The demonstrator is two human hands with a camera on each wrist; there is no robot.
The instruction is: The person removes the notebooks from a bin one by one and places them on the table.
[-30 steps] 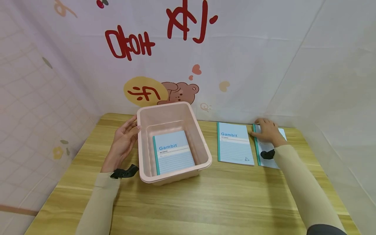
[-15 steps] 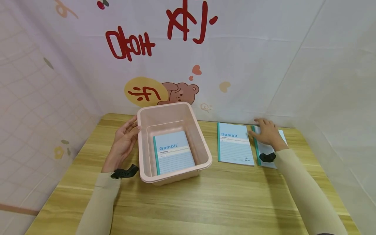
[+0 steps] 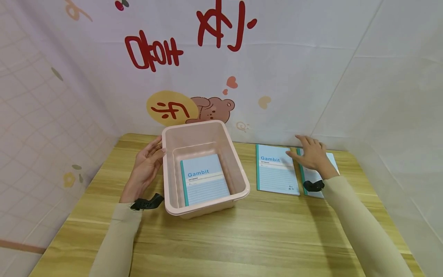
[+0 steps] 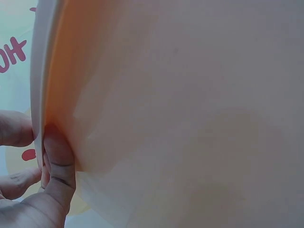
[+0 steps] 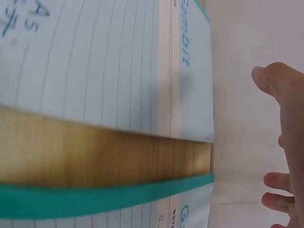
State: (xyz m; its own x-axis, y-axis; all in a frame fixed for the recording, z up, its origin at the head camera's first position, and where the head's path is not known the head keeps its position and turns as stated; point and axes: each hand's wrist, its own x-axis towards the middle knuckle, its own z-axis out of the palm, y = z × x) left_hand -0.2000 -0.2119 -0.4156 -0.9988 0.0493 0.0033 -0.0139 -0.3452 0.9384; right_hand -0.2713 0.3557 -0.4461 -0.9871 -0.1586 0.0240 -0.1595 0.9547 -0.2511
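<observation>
My left hand (image 3: 147,165) pinches the left rim of a pale pink plastic bin (image 3: 195,136), and the left wrist view shows fingers on both sides of the bin's lip (image 4: 39,80). Inside the bin lies a light blue "Gambit" notebook (image 3: 204,182) with a teal spine. Over at the right, my right hand (image 3: 313,154) is spread above another such notebook (image 3: 308,173), partly covering it, with nothing in its grasp. Its thumb reaches toward the right edge of a third notebook (image 3: 277,173). In the right wrist view the thumb and fingers (image 5: 280,183) show apart from both covers.
All of this stands on a wood-grain table (image 3: 221,242). A white printed cloth (image 3: 290,69) with red characters and a bear hangs behind the back edge. More cloth flanks both sides. A strip of table separates the two notebooks at the right.
My right hand has shifted slightly left and back off the right notebook, its thumb spreading toward the middle notebook. The right notebook has moved a little left. The left hand and bin stay put.
</observation>
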